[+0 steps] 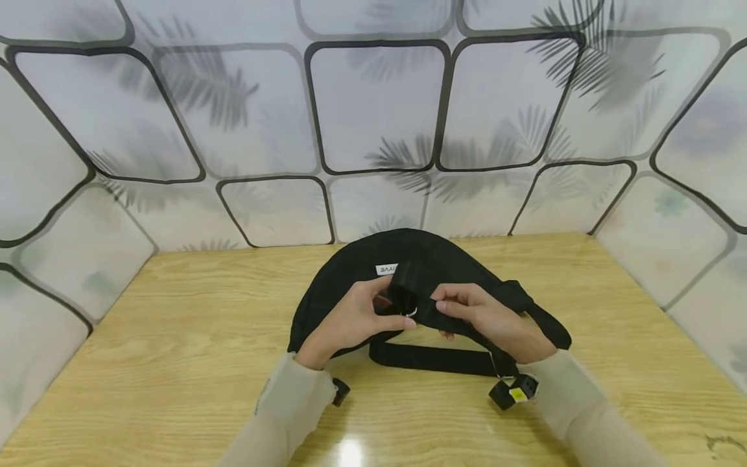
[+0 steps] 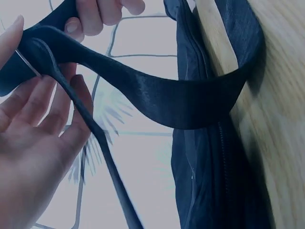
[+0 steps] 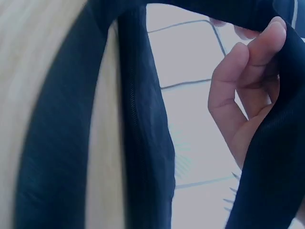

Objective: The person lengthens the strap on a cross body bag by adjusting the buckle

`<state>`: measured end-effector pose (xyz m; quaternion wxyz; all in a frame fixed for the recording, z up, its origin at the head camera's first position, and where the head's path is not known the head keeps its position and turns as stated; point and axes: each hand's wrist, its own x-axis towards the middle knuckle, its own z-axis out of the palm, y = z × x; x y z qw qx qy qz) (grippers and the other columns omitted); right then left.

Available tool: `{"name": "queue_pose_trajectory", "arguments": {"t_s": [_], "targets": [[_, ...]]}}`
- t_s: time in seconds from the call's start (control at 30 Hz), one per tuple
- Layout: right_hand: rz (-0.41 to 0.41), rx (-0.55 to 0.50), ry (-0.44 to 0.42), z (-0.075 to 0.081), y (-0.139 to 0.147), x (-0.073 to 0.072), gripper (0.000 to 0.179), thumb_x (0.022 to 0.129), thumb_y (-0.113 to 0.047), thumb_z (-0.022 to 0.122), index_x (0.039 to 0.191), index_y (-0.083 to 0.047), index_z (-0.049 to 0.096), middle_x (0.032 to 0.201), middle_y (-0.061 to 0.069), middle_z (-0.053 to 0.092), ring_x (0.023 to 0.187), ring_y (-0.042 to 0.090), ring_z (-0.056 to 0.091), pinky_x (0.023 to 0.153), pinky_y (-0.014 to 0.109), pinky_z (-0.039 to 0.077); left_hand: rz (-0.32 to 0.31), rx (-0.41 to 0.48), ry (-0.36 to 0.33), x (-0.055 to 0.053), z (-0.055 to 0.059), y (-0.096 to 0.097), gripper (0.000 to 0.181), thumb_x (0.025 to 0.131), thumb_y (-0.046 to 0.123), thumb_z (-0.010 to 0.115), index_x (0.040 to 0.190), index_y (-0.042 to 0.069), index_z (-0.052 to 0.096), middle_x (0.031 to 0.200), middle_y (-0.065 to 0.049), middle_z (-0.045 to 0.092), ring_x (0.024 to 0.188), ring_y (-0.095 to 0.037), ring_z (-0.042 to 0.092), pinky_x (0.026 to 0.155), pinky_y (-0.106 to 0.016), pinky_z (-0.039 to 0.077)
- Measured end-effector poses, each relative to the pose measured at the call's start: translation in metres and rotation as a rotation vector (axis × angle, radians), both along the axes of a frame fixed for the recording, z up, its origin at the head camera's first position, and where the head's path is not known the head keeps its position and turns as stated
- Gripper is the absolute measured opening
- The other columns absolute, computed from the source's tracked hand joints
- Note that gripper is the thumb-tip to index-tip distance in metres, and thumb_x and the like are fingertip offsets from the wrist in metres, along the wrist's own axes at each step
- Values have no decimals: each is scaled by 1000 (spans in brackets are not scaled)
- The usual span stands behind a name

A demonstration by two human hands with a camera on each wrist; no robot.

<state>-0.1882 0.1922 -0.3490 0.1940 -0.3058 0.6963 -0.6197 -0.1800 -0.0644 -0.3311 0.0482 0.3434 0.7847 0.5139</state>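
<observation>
left hand (image 1: 356, 318): pinching strap (image 2: 176, 105) at ring (image 1: 412, 312) | right hand (image 1: 487, 318), at its 3 o'clock: pinching strap too (probably to lift it clear) | bag (image 1: 443, 259): on table (image 1: 192, 324), 12 o'clock of hands

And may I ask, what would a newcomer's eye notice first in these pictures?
Most likely the black bag, dark on the wood-grained table, with its white label upside down in the head view. Next come the left hand and right hand, holding the black strap near the middle. Behind hangs a pale backdrop with grey leaf shapes.
</observation>
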Motion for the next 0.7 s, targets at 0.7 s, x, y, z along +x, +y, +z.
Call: {"name": "queue_pose_trajectory", "arguments": {"t_s": [0.7], "targets": [[13,-132,-61,-6,-15,5,15,107,-5,47,99,-4,60,81,1,64,70,14,62,66,29,54,-42,-36,-9,2,-5,7,51,88,10,82,133,-1,62,130,-12,64,99,-15,65,88,-35,53]]}}
